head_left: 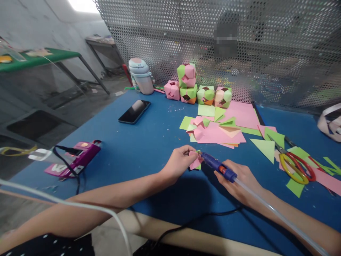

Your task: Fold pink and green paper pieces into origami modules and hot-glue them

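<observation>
My left hand (pixel 177 161) pinches a small pink and green folded paper piece (pixel 195 161) low over the blue table. Wrapped in the fingers of my right hand (pixel 239 177) is a blue hot glue gun (pixel 215 165), with a long clear glue stick (pixel 266 199) running out of its back. The gun's nozzle meets the paper's upper right edge, or nearly so; contact is too small to make out. Just beyond lie stacked pink and green sheets (pixel 215 133) with a part-folded pink paper form (pixel 195 129) on them.
Several folded paper cubes (pixel 188 94) stand along the perforated metal screen (pixel 170 35). A bottle (pixel 141 76) and phone (pixel 134 111) are at the left back. A purple power strip (pixel 80 160) with cables lies left. Scissors (pixel 295 169) rest among paper scraps on the right.
</observation>
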`<state>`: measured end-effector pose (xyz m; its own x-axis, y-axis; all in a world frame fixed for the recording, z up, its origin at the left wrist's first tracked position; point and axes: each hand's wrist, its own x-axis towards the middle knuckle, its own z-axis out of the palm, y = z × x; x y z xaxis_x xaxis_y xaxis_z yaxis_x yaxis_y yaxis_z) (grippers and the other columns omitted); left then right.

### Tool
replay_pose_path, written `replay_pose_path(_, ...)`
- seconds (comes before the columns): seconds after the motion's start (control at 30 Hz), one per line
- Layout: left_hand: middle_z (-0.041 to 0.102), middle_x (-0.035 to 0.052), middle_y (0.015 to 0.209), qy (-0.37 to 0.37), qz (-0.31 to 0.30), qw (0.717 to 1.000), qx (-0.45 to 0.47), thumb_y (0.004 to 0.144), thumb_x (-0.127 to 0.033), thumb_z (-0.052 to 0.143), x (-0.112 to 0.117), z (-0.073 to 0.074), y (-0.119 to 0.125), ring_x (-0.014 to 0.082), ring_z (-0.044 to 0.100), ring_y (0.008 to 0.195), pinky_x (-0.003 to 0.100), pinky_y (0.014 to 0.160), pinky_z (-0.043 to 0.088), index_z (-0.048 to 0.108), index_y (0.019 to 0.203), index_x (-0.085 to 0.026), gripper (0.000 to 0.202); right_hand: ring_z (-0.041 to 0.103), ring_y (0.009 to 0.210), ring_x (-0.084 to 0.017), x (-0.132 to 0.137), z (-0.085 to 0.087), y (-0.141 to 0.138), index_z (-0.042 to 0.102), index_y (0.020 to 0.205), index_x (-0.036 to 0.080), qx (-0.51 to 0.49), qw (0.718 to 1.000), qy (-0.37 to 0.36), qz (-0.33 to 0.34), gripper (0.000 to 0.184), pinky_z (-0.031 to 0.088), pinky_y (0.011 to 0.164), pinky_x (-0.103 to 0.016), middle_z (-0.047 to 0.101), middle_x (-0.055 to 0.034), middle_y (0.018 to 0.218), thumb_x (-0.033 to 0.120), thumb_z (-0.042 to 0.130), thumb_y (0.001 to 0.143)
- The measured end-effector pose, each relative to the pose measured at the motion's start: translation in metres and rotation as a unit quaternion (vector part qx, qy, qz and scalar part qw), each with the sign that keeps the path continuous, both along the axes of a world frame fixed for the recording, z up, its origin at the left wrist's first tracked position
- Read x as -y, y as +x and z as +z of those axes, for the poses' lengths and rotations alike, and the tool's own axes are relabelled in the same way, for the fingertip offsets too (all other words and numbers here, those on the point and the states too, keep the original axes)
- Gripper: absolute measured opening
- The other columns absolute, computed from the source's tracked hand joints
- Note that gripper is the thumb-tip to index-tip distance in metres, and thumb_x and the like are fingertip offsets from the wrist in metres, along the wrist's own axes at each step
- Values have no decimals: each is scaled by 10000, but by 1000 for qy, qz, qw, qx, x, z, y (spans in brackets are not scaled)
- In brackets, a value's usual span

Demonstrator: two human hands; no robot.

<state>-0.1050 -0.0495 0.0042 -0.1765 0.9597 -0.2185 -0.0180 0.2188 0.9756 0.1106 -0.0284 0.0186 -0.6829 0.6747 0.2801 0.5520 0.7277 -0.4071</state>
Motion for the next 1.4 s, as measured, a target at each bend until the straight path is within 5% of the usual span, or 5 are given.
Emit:
replay_pose_path(0.6, 556, -34, 572, 17, -8, 998, -59, 721, -235, 591, 1, 3, 2, 87, 491, 507, 184, 469, 365, 612, 741, -147, 93, 552, 558, -138, 2, 1, 0, 477, 796, 203, 7, 1000, -10, 7, 101, 377, 536, -245, 571, 2, 658, 270, 516, 860)
replay_pose_path(1.4, 570, -34, 570, 5, -8, 1000, 5, 690, -296, 666, 2, 3, 0, 90, 498, 485, 196, 465, 354, 581, 731, -154, 171, 533, 509, -120, 1, 5, 0, 498, 785, 203, 1, 1000, -16, -17, 108, 372, 501, -224, 571, 7, 628, 281, 517, 858)
